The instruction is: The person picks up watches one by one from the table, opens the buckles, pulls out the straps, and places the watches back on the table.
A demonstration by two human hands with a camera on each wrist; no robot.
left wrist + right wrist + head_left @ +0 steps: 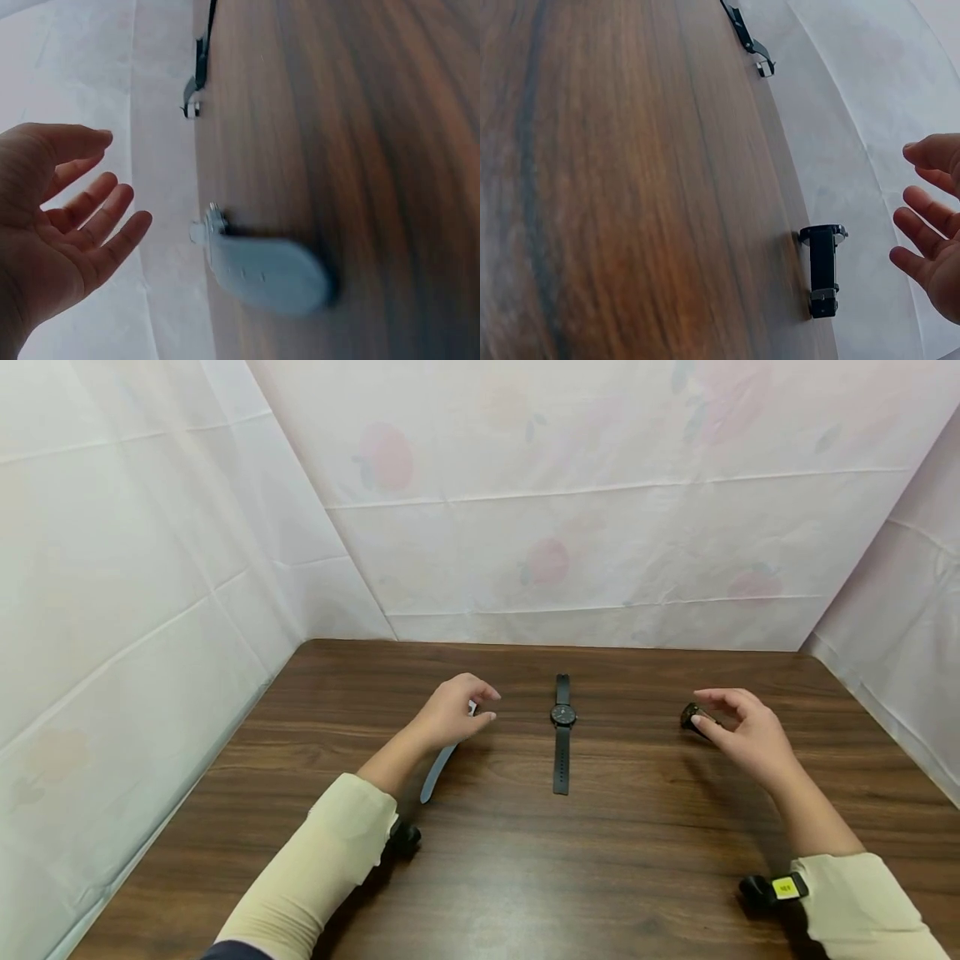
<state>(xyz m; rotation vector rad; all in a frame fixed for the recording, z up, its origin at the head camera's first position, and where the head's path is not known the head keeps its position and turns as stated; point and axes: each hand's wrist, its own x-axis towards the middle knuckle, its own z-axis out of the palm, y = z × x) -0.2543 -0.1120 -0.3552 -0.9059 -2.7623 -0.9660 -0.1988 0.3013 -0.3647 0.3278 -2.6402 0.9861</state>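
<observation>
— Sleeves first, cream and soft-looking, at six o'clock, each with a small black wrist camera. Beyond them, what are the hands doing?

— Left hand (pixel 453 710) hovers at about ten o'clock from the frame's centre, fingers relaxed and apart, gripping nothing. Just under it lies a pale grey-blue watch (pixel 259 270), its strap flat, smooth and rounded at the end, running back toward the sleeve.

— And the other side?

— Right hand (pixel 738 731) is at two o'clock, fingers loosely spread, holding nothing. A small dark watch (pixel 823 270), lying on its side with its black strap folded, sits right at its fingertips; I cannot tell whether they touch it.

— Between them?

— A black watch (pixel 562 735) laid out straight, round face, matte strap, pointing twelve to six on the bench (pixel 600 860), which is dark wood-grain laminate, slick and slightly glossy. White creased sheeting with faint red fruit prints walls the bench in.

— How would you handle these well?

— My judgement: pinch by the case rather than the floppy strap, and lift rather than drag, since that surface looks slippery.
</observation>
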